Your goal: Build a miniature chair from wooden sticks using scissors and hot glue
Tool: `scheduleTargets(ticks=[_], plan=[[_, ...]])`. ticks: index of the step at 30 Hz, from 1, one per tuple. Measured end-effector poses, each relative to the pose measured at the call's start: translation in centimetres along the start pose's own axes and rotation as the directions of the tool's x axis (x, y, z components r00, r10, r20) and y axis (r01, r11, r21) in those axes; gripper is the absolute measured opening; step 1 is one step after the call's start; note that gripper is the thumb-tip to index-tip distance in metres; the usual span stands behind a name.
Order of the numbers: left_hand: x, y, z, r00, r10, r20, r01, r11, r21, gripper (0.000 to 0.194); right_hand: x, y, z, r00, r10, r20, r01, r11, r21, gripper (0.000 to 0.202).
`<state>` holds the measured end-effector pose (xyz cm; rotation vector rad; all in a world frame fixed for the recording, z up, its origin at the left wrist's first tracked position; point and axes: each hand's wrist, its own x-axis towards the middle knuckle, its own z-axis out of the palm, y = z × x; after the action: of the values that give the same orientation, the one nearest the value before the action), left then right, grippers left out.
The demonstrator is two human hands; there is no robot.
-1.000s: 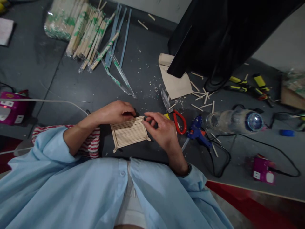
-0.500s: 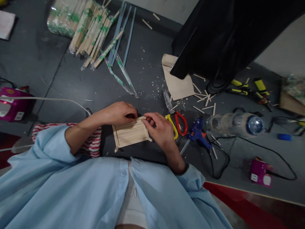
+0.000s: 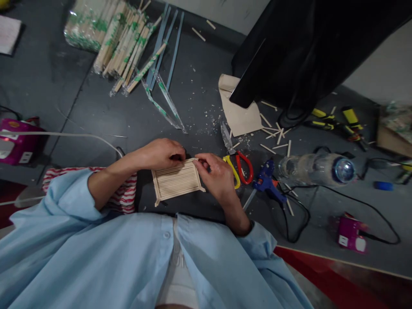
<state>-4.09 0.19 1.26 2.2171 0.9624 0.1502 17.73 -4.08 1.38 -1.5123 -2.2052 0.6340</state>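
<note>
A small rectangular panel of wooden sticks (image 3: pixel 177 182), framed by sticks along its sides, lies in front of my body. My left hand (image 3: pixel 164 153) is at its far left edge, fingers curled closed over the rim; the fingertips are partly hidden. At the far right corner, my right hand (image 3: pixel 216 171) pinches the panel's edge between thumb and fingers. Just right of that hand are scissors (image 3: pixel 238 169) with red and yellow handles. A blue glue gun (image 3: pixel 268 182) lies beyond them.
Wrapped chopsticks (image 3: pixel 125 47) are piled at the back left. Cut stick pieces (image 3: pixel 278 133) lie around brown paper (image 3: pixel 240 113). A plastic bottle (image 3: pixel 317 167) lies on the right, near a purple power adapter (image 3: pixel 352 231) and cable. Striped cloth (image 3: pixel 124 197) is under my left forearm.
Almost nothing differs. Both hands stay at the far edge of the stick panel, with only a very slight shift of the fingers.
</note>
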Motion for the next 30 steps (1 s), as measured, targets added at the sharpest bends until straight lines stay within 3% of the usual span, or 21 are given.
scheduleTargets(ticks=[16,21,23,26,28,30], plan=[[0.0,-0.2,0.1,0.999,0.028,-0.025,-0.029,0.999,-0.017,0.02,0.0,0.1,0.0,1.0,0.012,0.007,-0.012,1.0,0.003,0.018],[-0.6,-0.4,-1.1,0.989,0.051,-0.139,-0.076,0.981,-0.179,0.018,-0.1,0.4,-0.8,0.996,0.085,0.018,-0.085,0.996,0.011,0.027],[-1.0,-0.5,-1.9,0.971,-0.008,-0.238,-0.057,0.964,-0.261,0.017,0.0,0.3,-1.3,0.99,0.123,0.067,-0.122,0.992,-0.011,0.025],[-1.3,-1.0,-2.7,0.904,-0.171,-0.392,0.019,0.932,-0.361,0.018,0.1,-0.1,-1.8,0.96,0.201,0.192,-0.188,0.979,-0.084,0.017],[-1.3,-1.6,-2.8,0.858,-0.262,-0.441,0.082,0.919,-0.385,0.018,0.1,-0.5,-1.9,0.928,0.261,0.266,-0.224,0.961,-0.161,0.02],[-1.1,-2.2,-2.7,0.839,-0.298,-0.455,0.119,0.917,-0.38,0.018,0.1,-1.1,-1.8,0.9,0.308,0.307,-0.239,0.94,-0.242,0.026]])
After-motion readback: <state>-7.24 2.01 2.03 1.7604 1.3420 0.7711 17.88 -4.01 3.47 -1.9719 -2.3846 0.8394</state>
